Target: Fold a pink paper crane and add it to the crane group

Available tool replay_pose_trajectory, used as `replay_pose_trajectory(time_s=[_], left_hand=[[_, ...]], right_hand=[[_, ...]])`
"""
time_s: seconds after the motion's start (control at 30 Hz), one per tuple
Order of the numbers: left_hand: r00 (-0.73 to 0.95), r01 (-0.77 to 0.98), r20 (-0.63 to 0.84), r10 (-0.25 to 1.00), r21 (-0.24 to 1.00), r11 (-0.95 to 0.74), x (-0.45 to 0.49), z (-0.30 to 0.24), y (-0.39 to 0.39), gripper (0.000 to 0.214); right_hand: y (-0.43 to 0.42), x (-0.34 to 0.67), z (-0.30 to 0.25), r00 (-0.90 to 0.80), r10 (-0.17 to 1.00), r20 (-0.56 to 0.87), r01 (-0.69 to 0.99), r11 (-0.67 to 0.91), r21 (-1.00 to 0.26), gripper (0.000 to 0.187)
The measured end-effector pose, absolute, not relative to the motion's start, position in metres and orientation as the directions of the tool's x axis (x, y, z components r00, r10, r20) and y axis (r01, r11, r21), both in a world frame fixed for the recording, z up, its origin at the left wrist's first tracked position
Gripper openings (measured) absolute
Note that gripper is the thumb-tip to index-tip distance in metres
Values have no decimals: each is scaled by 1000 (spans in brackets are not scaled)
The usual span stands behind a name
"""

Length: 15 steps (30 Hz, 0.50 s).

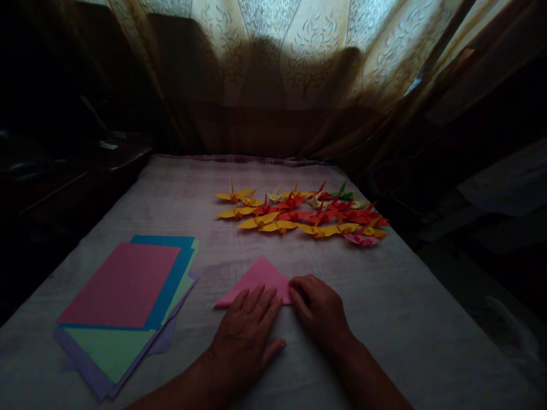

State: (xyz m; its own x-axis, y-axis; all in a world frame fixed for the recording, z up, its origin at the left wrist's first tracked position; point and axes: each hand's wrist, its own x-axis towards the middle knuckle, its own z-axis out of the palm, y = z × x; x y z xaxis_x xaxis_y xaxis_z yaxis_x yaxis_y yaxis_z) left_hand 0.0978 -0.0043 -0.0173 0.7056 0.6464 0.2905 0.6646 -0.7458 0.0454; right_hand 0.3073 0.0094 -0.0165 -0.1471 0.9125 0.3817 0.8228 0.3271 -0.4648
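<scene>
A pink sheet of origami paper (pixel 261 273), folded into a triangle, lies on the cloth-covered table with its peak pointing away from me. My left hand (pixel 248 330) rests flat over its lower edge, fingers stretched out and thumb apart. At the triangle's right corner, my right hand (pixel 320 307) is closed, thumb and forefinger pinching the paper there. The fingers of that hand hide the corner itself.
Left of my hands lies a loose stack of coloured paper (pixel 123 285), pink on top, with blue, green and purple below. Several folded paper cranes (pixel 299 215) stand in rows farther back. A patterned curtain (pixel 273 74) hangs behind the table (pixel 179 188).
</scene>
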Motion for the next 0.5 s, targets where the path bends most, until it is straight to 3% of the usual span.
replay_pose_trajectory(time_s=[0.5], left_hand=[[703, 664, 293, 648, 55, -746, 97, -16, -4, 57]], right_hand=[[10, 306, -12, -158, 902, 401, 830, 341, -441, 14]])
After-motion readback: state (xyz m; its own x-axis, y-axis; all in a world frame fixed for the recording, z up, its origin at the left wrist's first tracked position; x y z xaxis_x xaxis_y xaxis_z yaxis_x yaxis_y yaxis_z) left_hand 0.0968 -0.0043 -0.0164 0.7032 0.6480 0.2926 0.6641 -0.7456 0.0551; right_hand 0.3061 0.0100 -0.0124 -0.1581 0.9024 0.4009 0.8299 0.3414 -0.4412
